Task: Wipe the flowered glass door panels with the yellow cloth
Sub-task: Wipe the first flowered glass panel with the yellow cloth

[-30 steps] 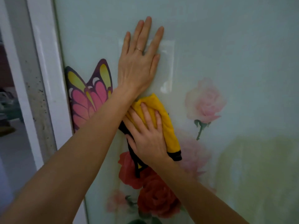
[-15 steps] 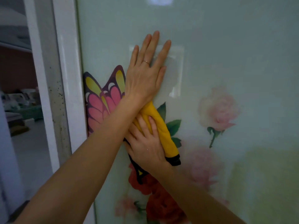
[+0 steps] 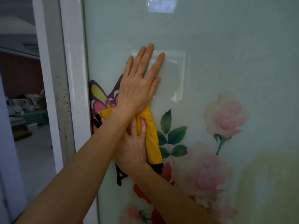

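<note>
**Two hands on the flowered glass, cloth under the lower one**

Two bare forearms cross in the foreground, the left one lying over the right wrist. The right hand [image 3: 134,147] has its fingers curled into the yellow cloth [image 3: 151,136] and holds it against the glass; its thumb is hidden under the left arm. The cloth, black along its edges, lies bunched between the butterfly [image 3: 100,96] and the green leaves [image 3: 171,135]. Just above, the left hand [image 3: 137,88] lies flat on the pane with straight, slightly spread fingers (a thin ring [image 3: 139,72] on one), its fingertips over a clear square patch [image 3: 178,75] stuck to the glass.

The glass door panel [image 3: 226,46] is pale green and glossy, printed with a pink rose [image 3: 226,115] and, lower down, a red rose [image 3: 166,172] partly covered by the right forearm. A bright reflection [image 3: 161,4] sits at the top edge — cut off by the frame of the view.

To the left stands a white door frame [image 3: 74,62], and beside it a strip speckled with dark spots. Beyond it a dim room [image 3: 21,110] shows a pale floor and low shapes — too dark and blurred to name.
</note>
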The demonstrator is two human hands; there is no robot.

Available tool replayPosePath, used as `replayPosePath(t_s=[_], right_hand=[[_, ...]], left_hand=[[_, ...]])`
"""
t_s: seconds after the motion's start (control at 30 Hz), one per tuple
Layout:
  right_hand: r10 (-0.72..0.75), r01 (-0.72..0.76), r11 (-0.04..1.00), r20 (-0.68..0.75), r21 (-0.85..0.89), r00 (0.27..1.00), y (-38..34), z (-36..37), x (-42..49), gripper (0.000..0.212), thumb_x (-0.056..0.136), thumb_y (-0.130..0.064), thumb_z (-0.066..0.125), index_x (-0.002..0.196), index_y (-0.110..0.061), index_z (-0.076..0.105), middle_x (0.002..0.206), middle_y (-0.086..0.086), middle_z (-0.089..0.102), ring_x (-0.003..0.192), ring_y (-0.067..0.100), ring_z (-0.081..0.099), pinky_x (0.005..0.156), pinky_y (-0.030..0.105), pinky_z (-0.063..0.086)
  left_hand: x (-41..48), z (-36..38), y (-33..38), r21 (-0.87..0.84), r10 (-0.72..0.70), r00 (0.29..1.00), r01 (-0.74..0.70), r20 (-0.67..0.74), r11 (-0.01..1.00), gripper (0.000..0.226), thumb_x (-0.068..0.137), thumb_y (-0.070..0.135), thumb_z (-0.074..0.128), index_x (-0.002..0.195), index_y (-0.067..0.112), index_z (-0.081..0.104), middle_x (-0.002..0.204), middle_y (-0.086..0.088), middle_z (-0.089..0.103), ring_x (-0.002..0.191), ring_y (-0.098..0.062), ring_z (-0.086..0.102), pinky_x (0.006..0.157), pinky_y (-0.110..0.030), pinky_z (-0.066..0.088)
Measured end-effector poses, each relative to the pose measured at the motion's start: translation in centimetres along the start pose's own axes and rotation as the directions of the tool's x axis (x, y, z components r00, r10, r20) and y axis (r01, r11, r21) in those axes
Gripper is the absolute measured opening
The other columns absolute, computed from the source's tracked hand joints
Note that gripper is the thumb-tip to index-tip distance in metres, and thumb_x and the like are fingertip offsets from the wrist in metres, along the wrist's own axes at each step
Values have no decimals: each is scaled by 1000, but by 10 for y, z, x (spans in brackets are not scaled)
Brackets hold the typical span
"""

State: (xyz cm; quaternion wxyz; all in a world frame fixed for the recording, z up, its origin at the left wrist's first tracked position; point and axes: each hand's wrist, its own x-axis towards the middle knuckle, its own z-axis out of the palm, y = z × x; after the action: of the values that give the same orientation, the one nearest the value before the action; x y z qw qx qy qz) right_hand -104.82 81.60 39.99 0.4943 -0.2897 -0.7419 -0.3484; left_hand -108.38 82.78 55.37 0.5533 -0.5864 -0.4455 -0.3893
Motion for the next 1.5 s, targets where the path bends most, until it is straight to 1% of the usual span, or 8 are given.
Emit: replayPosePath(t_s=[0.13,0.3,0.4,0.7,0.93,1.13,1.37,1.5], right_hand=[[5,-4,999,30,-36,1000,-5,7,1,66,92,-64,56,151,-36,48,154,-2,47,149,33,20,125,55,-10],[-156,167,966,-70,195,985,25,7,-29,51,91,-34,69,141,-26,61,150,1,54,153,32,24,127,51,0],[-195,203,970,-69,137,978,51,0,-47,60,91,-33,66,149,-30,52,160,0,43,154,29,25,127,51,8],[232,-236,972,-163,-8,959,73,-7,-59,60,99,-38,54,156,-28,40,165,8,29,150,41,25,123,62,10],[110,-107,994,-154,25,982,76,-8,-57,60,98,-38,59,155,-29,41,164,4,31,151,36,26,123,57,11],[448,-471,882,-285,-13,847,108,-21,-4,55,104,-39,45,157,-24,40,163,11,35,149,47,26,120,65,17],[151,-155,988,-203,-6,967,95,-25,22,54,103,-43,49,155,-33,43,165,7,32,152,42,23,121,64,13],[243,-247,969,-269,17,932,133,-38,49,57,102,-44,48,157,-31,40,166,8,32,153,39,23,122,60,10]], left_hand=[[0,0,-1,-8,11,1000,-11,2,1000,52,108,29,37,159,17,31,165,-18,21,154,-32,16,124,-41,3],[-13,-4,1,-11,-46,999,46,7,999,53,107,24,40,159,18,31,166,-16,20,154,-31,15,125,-42,3],[-30,-8,-3,-16,-73,997,73,18,997,53,107,24,41,159,18,31,166,-16,19,154,-30,14,125,-42,3],[-38,-10,-7,-7,-93,995,94,31,996,53,106,24,40,158,18,33,165,-17,21,154,-30,16,124,-40,2],[-66,-11,-8,-16,-204,979,204,16,979,52,107,27,33,158,17,31,166,-16,19,155,-30,14,125,-45,3],[-89,-6,-5,27,-245,970,245,-1,969,52,109,31,29,159,18,28,166,-15,19,155,-29,15,124,-52,13],[-89,-4,-7,38,-239,971,239,-7,970,53,107,27,35,159,19,26,166,-15,19,155,-29,15,124,-50,10],[-90,-5,-7,40,-249,968,249,-7,968,53,108,30,33,159,20,26,166,-14,18,155,-28,14,125,-47,7]])
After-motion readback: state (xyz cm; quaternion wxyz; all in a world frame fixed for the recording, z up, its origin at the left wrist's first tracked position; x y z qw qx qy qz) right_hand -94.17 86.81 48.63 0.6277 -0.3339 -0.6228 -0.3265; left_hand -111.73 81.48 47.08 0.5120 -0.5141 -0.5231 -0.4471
